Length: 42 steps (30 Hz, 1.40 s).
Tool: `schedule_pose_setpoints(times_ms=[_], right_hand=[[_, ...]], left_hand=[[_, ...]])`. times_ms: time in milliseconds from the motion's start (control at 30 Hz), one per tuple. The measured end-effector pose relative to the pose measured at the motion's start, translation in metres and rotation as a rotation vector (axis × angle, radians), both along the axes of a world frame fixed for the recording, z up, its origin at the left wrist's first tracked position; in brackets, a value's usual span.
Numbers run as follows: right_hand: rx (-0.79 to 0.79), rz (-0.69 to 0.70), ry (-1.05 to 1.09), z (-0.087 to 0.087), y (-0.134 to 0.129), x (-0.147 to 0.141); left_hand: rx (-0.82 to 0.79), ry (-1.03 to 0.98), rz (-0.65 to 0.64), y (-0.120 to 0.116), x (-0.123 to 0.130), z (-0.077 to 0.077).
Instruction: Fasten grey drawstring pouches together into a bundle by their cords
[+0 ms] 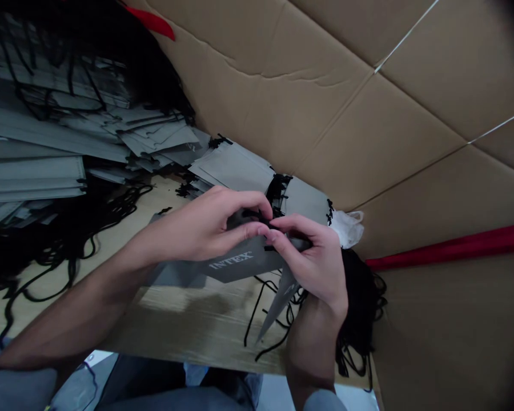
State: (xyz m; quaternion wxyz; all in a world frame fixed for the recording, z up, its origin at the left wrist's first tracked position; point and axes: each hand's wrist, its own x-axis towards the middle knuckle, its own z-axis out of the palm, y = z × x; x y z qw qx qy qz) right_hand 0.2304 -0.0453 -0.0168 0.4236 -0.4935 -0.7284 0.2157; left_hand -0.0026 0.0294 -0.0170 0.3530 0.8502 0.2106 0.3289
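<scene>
Both hands meet above the middle of the table, fingertips pinched together at the top edge of a grey fabric pouch marked INTEX (233, 260). My left hand (201, 225) is closed at that edge, thumb against fingers, where a bit of black cord (252, 214) shows. From the other side, my right hand (310, 257) pinches the same spot, its fingertips touching the left thumb. A second grey printed piece (282, 297) hangs below the right hand; whether it joins the pouch I cannot tell. Loose black cords (257, 308) lie under it.
Stacks of grey pouches with black cords (29, 174) fill the left side. More grey pouches (235, 162) lie along the cardboard wall (325, 103). A white plastic bag (346, 228) and a black cord bundle (360, 308) are at right, near a red strap (449, 248).
</scene>
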Motion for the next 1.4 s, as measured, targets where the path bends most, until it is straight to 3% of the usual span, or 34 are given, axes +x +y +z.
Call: schedule_pose_setpoints(times_ms=[100,267,400,533,700,1400], right_hand=[[-0.029,-0.002,0.055,0.002,-0.002,-0.002],[-0.046,-0.022,0.198,0.002,-0.002,-0.004],[-0.037,-0.024,0.247,-0.003,-0.001,-0.003],[0.036,-0.038,0.264,-0.007,-0.001,-0.005],[0.113,-0.154,0.230,-0.008,0.001,-0.012],[0.129,-0.252,0.212,-0.006,-0.001,-0.021]], left_hand=[[-0.001,-0.111,-0.008,0.001,0.004,-0.004],[-0.199,-0.248,-0.056,0.000,0.007,-0.006],[-0.254,-0.316,-0.116,0.000,0.010,-0.006],[-0.249,-0.315,-0.131,-0.001,0.010,-0.005],[-0.254,-0.303,-0.169,0.000,0.009,-0.006],[-0.298,-0.317,-0.190,0.001,0.009,-0.007]])
